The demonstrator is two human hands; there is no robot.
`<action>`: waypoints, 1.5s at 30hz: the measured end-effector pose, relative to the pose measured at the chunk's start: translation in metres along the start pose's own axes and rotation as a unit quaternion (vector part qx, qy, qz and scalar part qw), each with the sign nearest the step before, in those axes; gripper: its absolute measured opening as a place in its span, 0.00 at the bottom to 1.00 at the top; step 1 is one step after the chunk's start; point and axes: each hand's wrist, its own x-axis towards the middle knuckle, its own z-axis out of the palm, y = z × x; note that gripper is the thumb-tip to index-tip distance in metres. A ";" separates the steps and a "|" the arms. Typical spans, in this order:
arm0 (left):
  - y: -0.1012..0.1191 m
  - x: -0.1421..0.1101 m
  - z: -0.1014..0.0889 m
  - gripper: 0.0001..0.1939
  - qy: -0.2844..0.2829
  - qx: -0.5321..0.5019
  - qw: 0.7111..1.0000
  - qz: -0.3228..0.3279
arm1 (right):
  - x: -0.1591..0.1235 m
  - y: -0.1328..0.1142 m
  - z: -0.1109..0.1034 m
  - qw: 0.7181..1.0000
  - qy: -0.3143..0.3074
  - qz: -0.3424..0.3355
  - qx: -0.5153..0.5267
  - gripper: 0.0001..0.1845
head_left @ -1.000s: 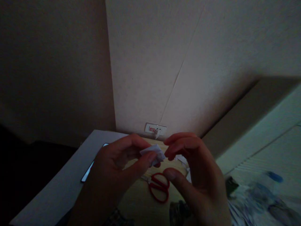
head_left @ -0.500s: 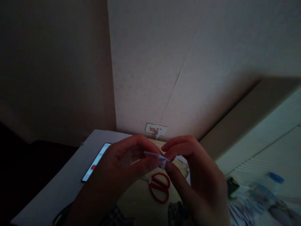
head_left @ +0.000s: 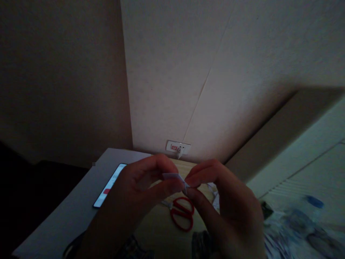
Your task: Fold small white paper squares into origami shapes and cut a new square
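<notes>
White paper (head_left: pixel 170 176), apparently folded though the light is dim, is held above the counter (head_left: pixel 161 230), the left hand (head_left: pixel 134 190) pinching it between thumb and fingers while the right hand (head_left: pixel 226 201) grips its right end. Red scissors (head_left: pixel 182 214) lie below on the counter, a lit phone (head_left: pixel 109 186) to the left, scraps (head_left: pixel 216 200) partly behind the right hand.

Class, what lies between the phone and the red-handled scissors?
In the head view, the left hand, pinching a small white paper, comes between the phone and the red-handled scissors; some wooden tabletop shows too.
</notes>
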 end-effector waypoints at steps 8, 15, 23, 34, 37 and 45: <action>-0.005 0.001 -0.004 0.09 0.010 0.024 0.998 0.048 | -0.002 0.003 0.004 0.999 0.006 0.037 0.021 0.06; 0.000 -0.004 0.009 0.07 0.097 0.096 0.987 0.080 | -0.002 0.002 0.008 0.996 0.028 0.071 0.050 0.05; 0.005 -0.006 0.015 0.07 0.129 0.110 0.983 0.065 | -0.001 0.004 0.005 0.997 -0.013 0.062 0.051 0.03; 0.006 -0.006 0.012 0.05 0.106 0.064 0.992 0.032 | -0.004 -0.004 0.022 0.990 0.102 0.076 0.064 0.10; 0.006 -0.005 0.006 0.05 0.085 0.074 0.993 0.037 | -0.004 -0.004 0.026 0.989 0.110 0.068 0.065 0.10; 0.007 -0.001 -0.001 0.06 0.093 0.092 0.988 0.087 | 0.004 -0.001 0.020 0.998 0.027 0.043 0.031 0.09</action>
